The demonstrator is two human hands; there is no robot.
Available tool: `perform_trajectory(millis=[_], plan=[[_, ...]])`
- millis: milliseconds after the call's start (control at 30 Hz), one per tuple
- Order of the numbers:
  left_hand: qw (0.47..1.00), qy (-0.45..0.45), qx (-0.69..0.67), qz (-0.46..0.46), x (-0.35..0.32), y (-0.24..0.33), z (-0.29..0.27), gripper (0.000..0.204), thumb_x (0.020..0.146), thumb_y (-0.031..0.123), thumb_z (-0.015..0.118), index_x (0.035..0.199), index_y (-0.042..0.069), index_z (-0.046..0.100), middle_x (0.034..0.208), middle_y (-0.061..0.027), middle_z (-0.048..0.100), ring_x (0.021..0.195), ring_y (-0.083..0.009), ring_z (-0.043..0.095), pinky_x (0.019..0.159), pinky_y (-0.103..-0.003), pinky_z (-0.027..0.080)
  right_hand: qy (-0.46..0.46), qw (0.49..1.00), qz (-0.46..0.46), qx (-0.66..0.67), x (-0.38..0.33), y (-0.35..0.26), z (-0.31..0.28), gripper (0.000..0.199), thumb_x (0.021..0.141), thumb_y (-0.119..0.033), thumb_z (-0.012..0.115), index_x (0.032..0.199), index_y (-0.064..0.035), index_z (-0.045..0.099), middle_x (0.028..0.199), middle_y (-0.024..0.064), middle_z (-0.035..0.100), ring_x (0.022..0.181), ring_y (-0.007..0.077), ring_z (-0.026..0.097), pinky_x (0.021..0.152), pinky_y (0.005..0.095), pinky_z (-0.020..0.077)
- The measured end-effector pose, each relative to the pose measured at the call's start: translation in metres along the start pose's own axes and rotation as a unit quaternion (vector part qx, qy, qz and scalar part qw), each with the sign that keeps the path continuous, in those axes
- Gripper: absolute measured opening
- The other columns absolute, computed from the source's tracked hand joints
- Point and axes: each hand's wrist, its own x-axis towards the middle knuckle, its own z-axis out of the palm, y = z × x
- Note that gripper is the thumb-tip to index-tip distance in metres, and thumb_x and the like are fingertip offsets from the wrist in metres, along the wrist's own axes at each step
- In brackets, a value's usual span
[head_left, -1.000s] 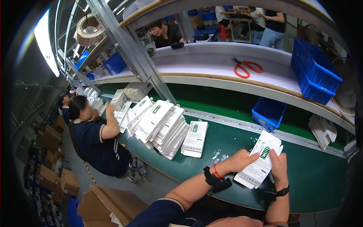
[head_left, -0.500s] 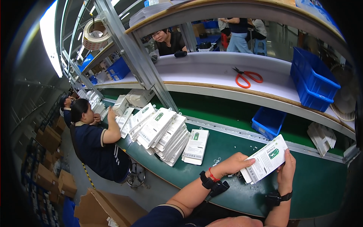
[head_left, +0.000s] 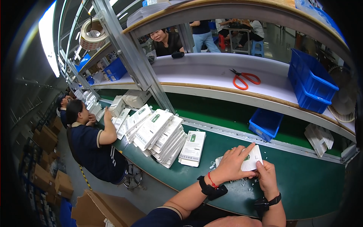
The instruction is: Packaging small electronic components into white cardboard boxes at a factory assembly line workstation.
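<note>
box (head_left: 251,162) now flat on table (head_left: 310,181), was raised | left hand (head_left: 232,166) pressing top, fingers spread | right hand (head_left: 266,177) gripping 5 o'clock edge | stack (head_left: 193,148) at 9

Both forearms are bare. The left hand (head_left: 232,164) has a thin red string at the wrist and, just behind it, a black strap with a blocky black unit. The right hand (head_left: 267,178) has a matching black wrist strap. A dark blue sleeve covers the left upper arm.
</note>
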Motion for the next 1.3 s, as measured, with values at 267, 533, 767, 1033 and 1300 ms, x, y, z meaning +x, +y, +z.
perform_trajectory(millis=[267, 533, 767, 1033, 1300], plan=[[0.996, -0.001, -0.034, -0.080, 0.000, 0.003, -0.003, 0.087, 0.067, 0.040, 0.079, 0.138, 0.007, 0.041, 0.096, -0.0156, 0.055, 0.086, -0.0334, 0.059, 0.074, -0.039, 0.050, -0.030, 0.994, 0.008, 0.107, 0.000, -0.007, 0.002, 0.024, 0.099, -0.017, 0.045, 0.113, 0.0019, 0.051, 0.097, 0.0137, 0.063, 0.080, 0.0170, 0.064, 0.072, 0.0315, 0.0542], [0.995, 0.019, -0.068, -0.067, 0.000, 0.004, 0.003, 0.074, 0.065, 0.036, 0.079, 0.125, 0.005, 0.050, 0.096, -0.0156, 0.056, 0.086, -0.0347, 0.059, 0.074, -0.040, 0.051, 0.003, 0.997, -0.072, 0.002, 0.001, 0.000, 0.014, 0.047, 0.100, -0.016, 0.042, 0.142, 0.0023, 0.033, 0.126, 0.0138, 0.054, 0.112, 0.0171, 0.054, 0.095, 0.0300, 0.0441], [0.997, 0.012, -0.057, -0.048, 0.001, 0.001, 0.003, 0.080, 0.064, 0.035, 0.080, 0.131, 0.006, 0.047, 0.092, -0.0151, 0.056, 0.082, -0.0332, 0.060, 0.071, -0.041, 0.051, -0.005, 0.970, -0.162, -0.182, 0.001, -0.001, 0.008, 0.044, 0.100, -0.017, 0.042, 0.140, 0.0026, 0.039, 0.132, 0.0147, 0.052, 0.117, 0.0179, 0.051, 0.100, 0.0299, 0.0390], [1.000, 0.001, 0.021, 0.006, -0.001, 0.005, 0.006, 0.079, 0.062, 0.037, 0.080, 0.132, 0.015, 0.051, 0.094, -0.0139, 0.057, 0.079, -0.0293, 0.061, 0.068, -0.039, 0.050, 0.013, 0.983, -0.108, -0.146, 0.004, 0.008, -0.014, 0.027, 0.093, -0.011, 0.058, 0.117, 0.0026, 0.059, 0.095, 0.0080, 0.067, 0.083, 0.0095, 0.060, 0.074, 0.0231, 0.0476], [0.993, 0.047, 0.050, 0.091, -0.001, 0.003, 0.010, 0.076, 0.060, 0.034, 0.080, 0.130, 0.017, 0.055, 0.102, -0.0113, 0.058, 0.084, -0.0250, 0.060, 0.072, -0.036, 0.048, 0.029, 0.997, -0.073, -0.003, 0.002, -0.003, -0.003, 0.010, 0.087, -0.004, 0.065, 0.095, 0.0006, 0.060, 0.085, 0.0040, 0.064, 0.074, 0.0067, 0.058, 0.068, 0.0206, 0.0481]])
